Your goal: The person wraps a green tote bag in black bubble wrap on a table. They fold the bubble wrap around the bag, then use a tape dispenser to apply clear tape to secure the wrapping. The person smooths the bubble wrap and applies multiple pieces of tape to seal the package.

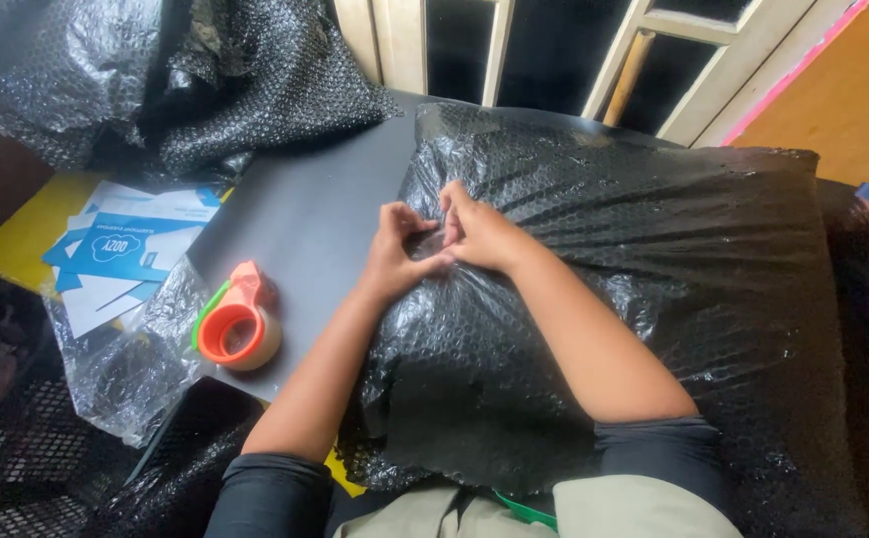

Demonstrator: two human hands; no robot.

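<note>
Now both hands, left hand (391, 251) and right hand (476, 231), pinch the black bubble-wrapped parcel (633, 299) together, pinning its fold (orange tape dispenser (238, 321) waits left).

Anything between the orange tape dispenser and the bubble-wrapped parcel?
Head view: only the left hand's forearm crosses bare dark tabletop between tape dispenser and parcel.

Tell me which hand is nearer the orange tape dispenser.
Left. The left hand rests at the black bubble-wrapped bundle's left edge, just up-right of the tape dispenser; the right hand lies farther right on the bundle.
</note>
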